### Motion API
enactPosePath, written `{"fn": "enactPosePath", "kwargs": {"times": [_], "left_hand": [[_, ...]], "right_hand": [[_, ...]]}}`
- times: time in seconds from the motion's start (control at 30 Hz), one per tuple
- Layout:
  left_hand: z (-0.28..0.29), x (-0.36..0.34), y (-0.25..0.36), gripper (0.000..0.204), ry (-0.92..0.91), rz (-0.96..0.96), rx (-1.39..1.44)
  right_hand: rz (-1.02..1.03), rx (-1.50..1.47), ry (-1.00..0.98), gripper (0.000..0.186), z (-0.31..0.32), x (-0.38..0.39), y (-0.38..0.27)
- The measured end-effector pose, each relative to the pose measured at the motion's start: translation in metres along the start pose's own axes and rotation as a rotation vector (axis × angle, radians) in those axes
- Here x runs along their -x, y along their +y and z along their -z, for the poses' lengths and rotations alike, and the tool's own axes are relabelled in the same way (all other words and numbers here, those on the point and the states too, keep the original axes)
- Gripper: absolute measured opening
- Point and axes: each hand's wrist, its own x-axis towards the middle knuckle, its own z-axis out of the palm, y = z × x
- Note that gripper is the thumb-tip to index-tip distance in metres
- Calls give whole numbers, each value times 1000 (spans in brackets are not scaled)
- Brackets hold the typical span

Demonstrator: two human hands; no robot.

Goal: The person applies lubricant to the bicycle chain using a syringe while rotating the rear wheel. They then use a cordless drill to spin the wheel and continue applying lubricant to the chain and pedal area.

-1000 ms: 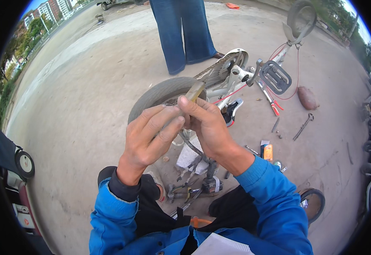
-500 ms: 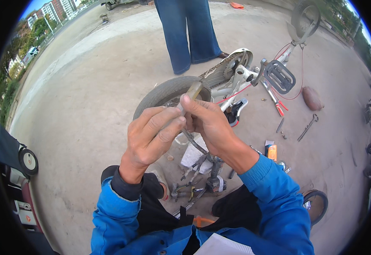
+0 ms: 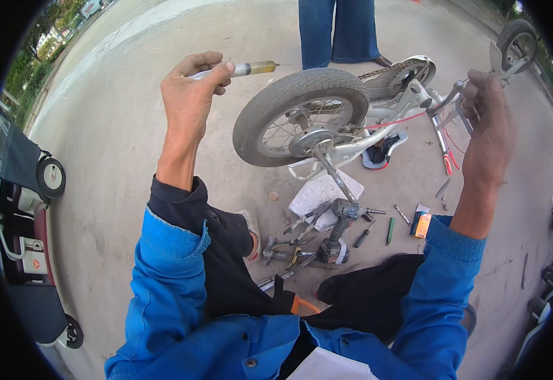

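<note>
My left hand (image 3: 186,104) is raised at upper left, fingers closed round a syringe (image 3: 251,67) with yellow fluid and a thin needle pointing right. Below and right of the syringe is the rear wheel (image 3: 257,130) of a white bicycle (image 3: 333,152), lying on the pavement with chain and red cable exposed. My right hand (image 3: 487,126) is at upper right, slightly blurred, fingers curled in front of the crank (image 3: 441,98) and pedal; whatever it grips, if anything, is hidden.
A drill (image 3: 337,231), white block (image 3: 308,196), orange box (image 3: 421,223), red-handled pliers (image 3: 447,161) and other tools lie between my legs and the bicycle. Another person's jeans (image 3: 340,31) stand beyond it. A wheeled vehicle (image 3: 32,253) is at left; more wheeled things line the right edge.
My hands have separated from the middle: the left has moved up and left with the syringe, the right up and right toward the crank. The view has shifted too.
</note>
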Motion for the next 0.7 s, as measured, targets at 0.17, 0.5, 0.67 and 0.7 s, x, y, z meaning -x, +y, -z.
{"fn": "enactPosePath", "kwargs": {"times": [0.17,0.5,0.67,0.7], "left_hand": [[5,1,-9,33,-82,78,-71],[-8,-3,-22,19,-100,88,-76],[-12,-4,-23,19,-115,77,-62],[-12,-4,-23,18,-116,80,-52]], "right_hand": [[386,490,329,55,30,-26,12],[303,1039,228,62,64,-44,57],[207,1087,75,65,67,-47,73],[202,1081,64,65,68,-48,73]]}}
